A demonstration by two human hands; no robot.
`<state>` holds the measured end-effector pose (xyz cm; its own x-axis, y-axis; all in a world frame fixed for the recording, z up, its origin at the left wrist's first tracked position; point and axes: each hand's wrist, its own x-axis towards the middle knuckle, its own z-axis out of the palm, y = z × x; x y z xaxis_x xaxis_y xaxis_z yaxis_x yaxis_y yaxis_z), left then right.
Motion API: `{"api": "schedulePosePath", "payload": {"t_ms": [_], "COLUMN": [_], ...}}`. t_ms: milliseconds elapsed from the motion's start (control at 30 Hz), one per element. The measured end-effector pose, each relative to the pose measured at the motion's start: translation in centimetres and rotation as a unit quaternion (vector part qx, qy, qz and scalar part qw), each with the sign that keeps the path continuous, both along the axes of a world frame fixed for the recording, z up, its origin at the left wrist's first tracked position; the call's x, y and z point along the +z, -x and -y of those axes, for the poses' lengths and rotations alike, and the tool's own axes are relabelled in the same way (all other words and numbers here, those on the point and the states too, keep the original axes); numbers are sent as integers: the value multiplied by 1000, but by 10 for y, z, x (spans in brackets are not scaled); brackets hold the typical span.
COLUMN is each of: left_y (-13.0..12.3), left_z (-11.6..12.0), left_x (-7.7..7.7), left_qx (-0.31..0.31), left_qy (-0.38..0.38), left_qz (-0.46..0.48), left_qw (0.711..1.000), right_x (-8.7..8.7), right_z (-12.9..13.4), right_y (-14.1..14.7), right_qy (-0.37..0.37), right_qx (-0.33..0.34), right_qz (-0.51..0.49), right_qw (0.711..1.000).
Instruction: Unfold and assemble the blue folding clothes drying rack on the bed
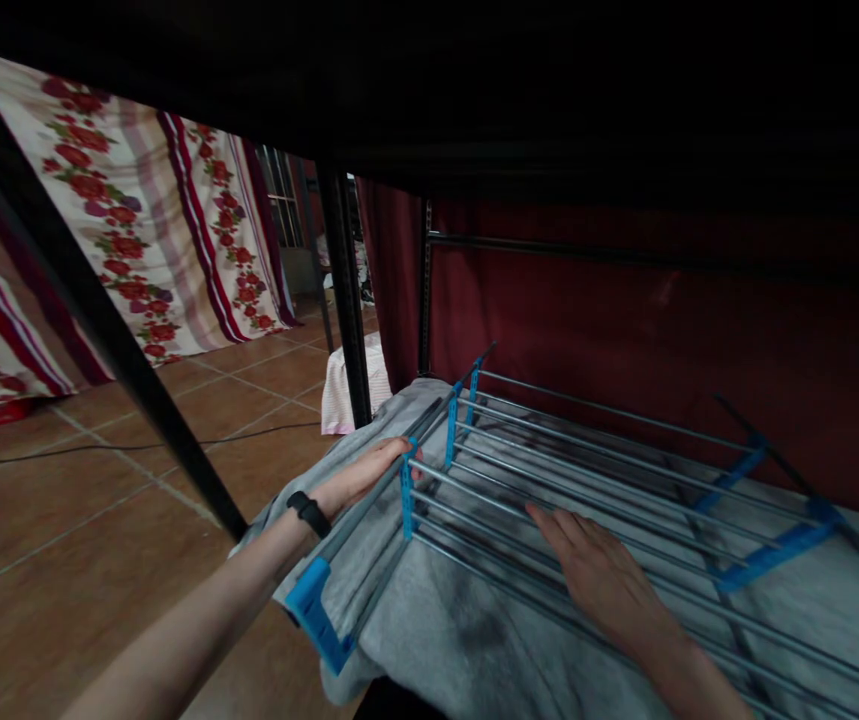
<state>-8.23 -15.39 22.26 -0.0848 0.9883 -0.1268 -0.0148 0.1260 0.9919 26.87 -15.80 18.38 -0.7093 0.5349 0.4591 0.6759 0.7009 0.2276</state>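
Observation:
A rack of thin grey metal tubes with blue plastic joints (407, 500) lies across a grey blanket (459, 620). My left hand (378, 465), with a black band on the wrist, is closed around the side tube of the rack, by a blue joint; its fingertips are partly hidden behind the tube. Over the middle bars rests my right hand (598, 565), its fingers stretched out flat and not wrapped round any bar. A blue corner piece (320, 612) sits at the near left end of the rack. Toward the right, more blue joints (778, 555) look blurred.
A black metal frame (350, 300) stands around the blanket, with a dark surface low overhead. Behind the rack hangs a dark red cloth (586, 310). At left are a floral curtain (136, 220), a tiled floor (99, 530) and a thin cable (249, 432).

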Motion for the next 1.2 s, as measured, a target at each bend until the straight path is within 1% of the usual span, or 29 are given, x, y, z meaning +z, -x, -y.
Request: {"api": "schedulePosePath", "payload": {"t_ms": [100, 300, 400, 600, 700, 933, 1067, 1200], "left_y": [2, 4, 5, 10, 10, 5, 7, 11], "left_z": [-1, -3, -5, -10, -10, -4, -6, -8], "left_x": [-3, -8, -9, -16, -15, -6, -11, -16], "left_qx": [-27, -9, -9, -28, -28, -38, -38, -42], "left_qy": [11, 1, 9, 7, 6, 14, 0, 10], "left_qz": [14, 33, 31, 46, 47, 52, 41, 27], "left_qw": [999, 999, 999, 999, 998, 998, 998, 999], "right_x": [1, -7, -6, -3, -4, -1, 1, 2], "right_z": [-4, -7, -8, -7, -8, -11, -10, -9], "right_y": [-3, -1, 0, 1, 0, 0, 0, 1], "right_qy": [-8, 0, 15, 30, 31, 54, 59, 68], "right_qx": [-4, 9, 17, 25, 27, 23, 24, 25], "right_qz": [-3, 2, -6, -26, -35, -33, -27, -28], "right_qw": [1000, 1000, 1000, 999, 999, 998, 998, 997]}}
